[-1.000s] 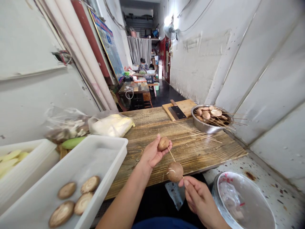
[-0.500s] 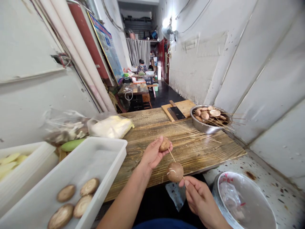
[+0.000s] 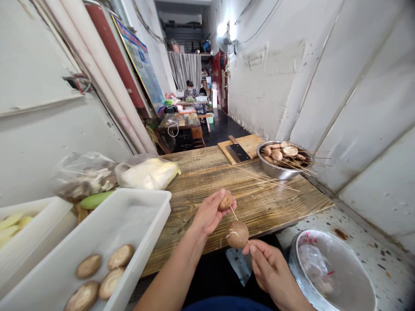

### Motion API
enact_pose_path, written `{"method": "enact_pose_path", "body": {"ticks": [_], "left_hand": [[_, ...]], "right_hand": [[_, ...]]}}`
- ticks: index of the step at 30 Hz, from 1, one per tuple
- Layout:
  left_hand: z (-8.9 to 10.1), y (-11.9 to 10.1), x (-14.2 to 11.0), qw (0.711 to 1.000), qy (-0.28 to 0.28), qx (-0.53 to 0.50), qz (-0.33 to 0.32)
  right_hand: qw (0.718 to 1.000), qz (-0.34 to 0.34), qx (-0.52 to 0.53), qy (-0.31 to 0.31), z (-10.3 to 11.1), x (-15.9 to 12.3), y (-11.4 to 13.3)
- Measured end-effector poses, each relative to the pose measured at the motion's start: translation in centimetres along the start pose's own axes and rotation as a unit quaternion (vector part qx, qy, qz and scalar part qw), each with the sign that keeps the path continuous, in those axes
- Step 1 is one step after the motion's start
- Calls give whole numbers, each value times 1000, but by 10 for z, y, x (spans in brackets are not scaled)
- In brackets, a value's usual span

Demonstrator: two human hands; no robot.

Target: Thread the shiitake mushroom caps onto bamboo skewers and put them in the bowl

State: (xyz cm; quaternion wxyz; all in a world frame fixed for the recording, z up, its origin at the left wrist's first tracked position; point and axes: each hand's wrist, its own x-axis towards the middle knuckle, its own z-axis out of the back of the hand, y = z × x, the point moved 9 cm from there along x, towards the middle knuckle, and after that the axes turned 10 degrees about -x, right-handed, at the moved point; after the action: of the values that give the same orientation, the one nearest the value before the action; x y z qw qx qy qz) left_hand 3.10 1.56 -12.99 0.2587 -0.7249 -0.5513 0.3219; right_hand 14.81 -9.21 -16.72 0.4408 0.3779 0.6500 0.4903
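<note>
Tabletop [image 3: 194, 181]: coarse wooden planks, dark and streaky in the grain, stretch before you beside a scuffed white wall [image 3: 259, 95].
Left hand [image 3: 212, 212]: your fingers curl round a small brown mushroom [image 3: 226, 201], smooth and domed, over the planks.
Right hand [image 3: 269, 264]: your thumb and fingertips pinch the near end of a thin, pale skewer [image 3: 234, 214].
Larger mushroom [image 3: 237, 234]: a round brown cap with pale curved marks, threaded on your stick between both hands; the stick runs on to the small one, how deep you cannot tell.
White tray [image 3: 154, 211]: smooth plastic at your left, four rounded mushrooms [image 3: 111, 284] in its near end.
Bowl [image 3: 282, 172]: shiny metal, heaped with mushrooms, slender sticks jutting past its rim.
Cleaver [image 3: 238, 153]: dark flat blade, lying on your pale wooden board [image 3: 253, 144].
</note>
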Motion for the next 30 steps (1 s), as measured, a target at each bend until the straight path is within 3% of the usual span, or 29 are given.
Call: {"method": "enact_pose_path", "body": {"ticks": [14,19,23,25,30], "left_hand": [[-14,10,-14,1000,15,6,-6],[-14,3,-16,997,-12,-70,8],[-23,-1,-19,986,41,-164,13],[-23,0,-20,983,54,-173,6],[-16,8,-19,985,25,-168,-29]], "right_hand": [[996,57,-51,-47,1,11,16],[984,125,-116,-55,3,22,30],[972,172,-140,-78,7,30,31],[968,184,-147,-86,6,33,29],[972,177,-133,-77,0,40,19]]}}
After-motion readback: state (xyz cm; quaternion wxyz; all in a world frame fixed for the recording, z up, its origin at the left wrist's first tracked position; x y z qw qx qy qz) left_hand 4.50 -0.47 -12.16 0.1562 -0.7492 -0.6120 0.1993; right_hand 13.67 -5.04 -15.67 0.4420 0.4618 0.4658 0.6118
